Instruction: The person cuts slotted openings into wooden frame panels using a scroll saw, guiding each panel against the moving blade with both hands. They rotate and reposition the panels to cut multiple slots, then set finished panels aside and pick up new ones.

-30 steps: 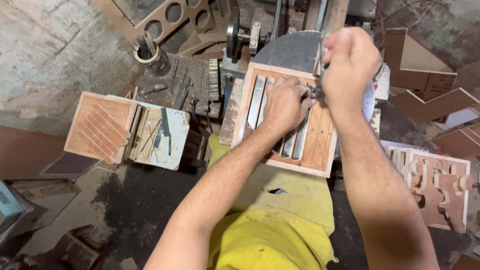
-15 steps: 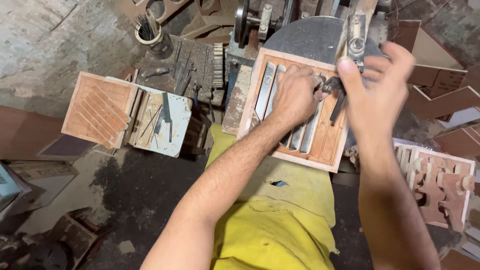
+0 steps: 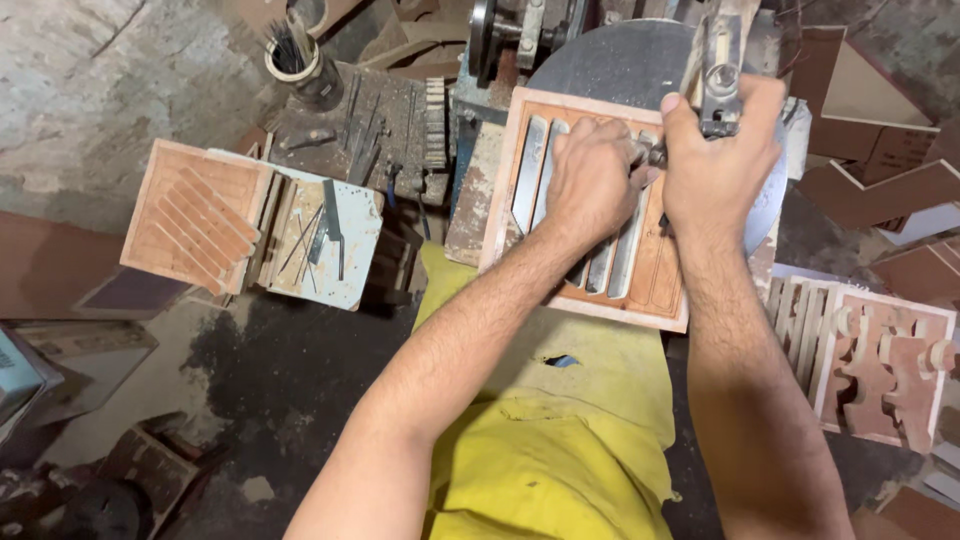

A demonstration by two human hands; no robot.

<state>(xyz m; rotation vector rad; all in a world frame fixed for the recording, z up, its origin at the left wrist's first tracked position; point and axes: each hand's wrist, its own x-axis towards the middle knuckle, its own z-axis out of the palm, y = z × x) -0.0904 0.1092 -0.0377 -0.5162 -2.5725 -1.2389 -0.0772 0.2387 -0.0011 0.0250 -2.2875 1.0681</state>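
The reddish-brown square wooden panel with slanted cut slots (image 3: pixel 640 270) lies on the round grey metal tabletop (image 3: pixel 620 55) of a saw machine, far and right of centre. The left hand (image 3: pixel 592 180) presses flat on it, fingers together and curled. The right hand (image 3: pixel 720 165) is clamped on the grey metal blade clamp (image 3: pixel 720 75) just above. Fingers this near the blade could be nicked if the panel slips, I judge. Both forearms reach straight forward.
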